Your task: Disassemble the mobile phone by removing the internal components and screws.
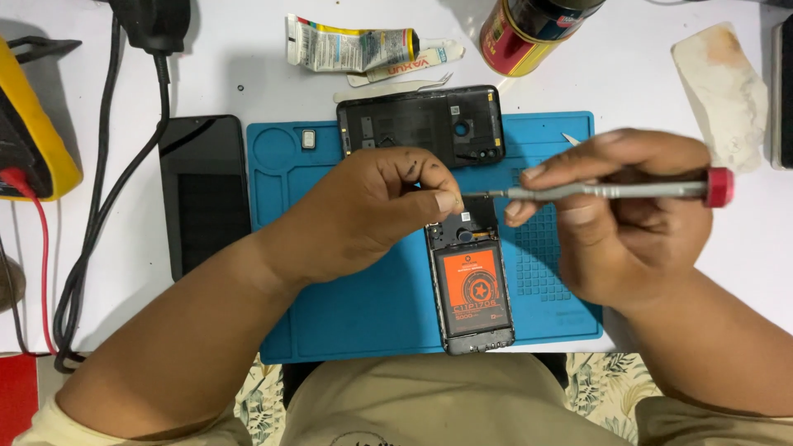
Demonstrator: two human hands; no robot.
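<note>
An opened phone point(472, 289), its back removed and its orange battery point(468, 285) exposed, lies upright on a blue repair mat point(363, 314) just in front of the person. Above its top end, the left hand point(363, 215) pinches thumb and forefinger together at the tip of a slim grey screwdriver point(607, 191), whatever sits between them too small to tell. The right hand point(619, 219) clamps the red-capped tool level, fingers wrapped along its shaft. A slip here could likely drop a tiny screw into the mat's grid or jab the battery. Beyond lie the removed back cover point(421, 124), tweezers point(396, 89), a glue tube point(351, 48) and a red can point(529, 29).
</note>
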